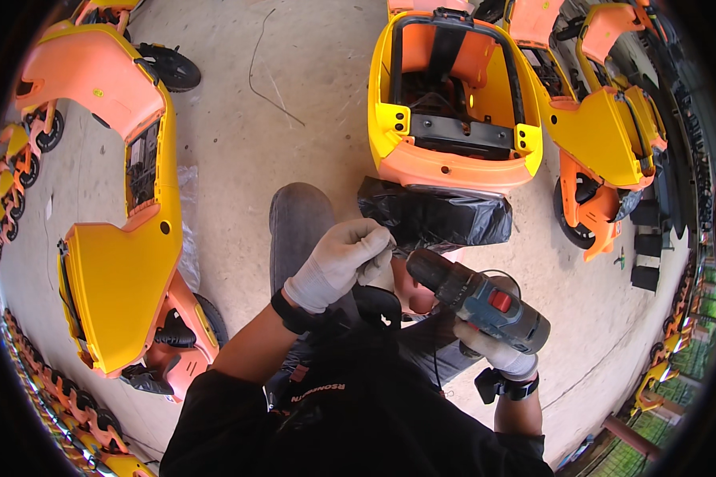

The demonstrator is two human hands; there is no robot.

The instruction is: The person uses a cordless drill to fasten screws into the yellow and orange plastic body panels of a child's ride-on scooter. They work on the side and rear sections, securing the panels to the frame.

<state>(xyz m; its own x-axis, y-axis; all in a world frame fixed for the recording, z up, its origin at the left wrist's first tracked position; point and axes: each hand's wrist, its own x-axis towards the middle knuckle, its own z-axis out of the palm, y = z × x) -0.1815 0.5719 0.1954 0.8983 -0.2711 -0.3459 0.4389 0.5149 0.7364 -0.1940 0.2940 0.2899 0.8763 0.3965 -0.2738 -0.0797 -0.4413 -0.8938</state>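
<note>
My left hand (338, 262), in a white knit glove, is closed with thumb and fingertips pinched together. Anything between those fingertips is too small to make out. Wrapped round the handle of a dark blue cordless drill (497, 310) with a red switch is my gloved right hand (493, 350). The drill's black chuck end points up and left, just short of my left fingertips. Beyond both hands stands a yellow and orange scooter body (453, 163), its top open inside a black frame. Crumpled black plastic sheeting (437, 219) covers the part nearest me.
Another yellow and orange scooter (127, 286) stands on my left, with its battery bay uncovered. More scooters (605, 135) crowd the right side. A thin wire (252, 71) lies on the concrete floor (239, 159). Rows of scooters line the far left edge.
</note>
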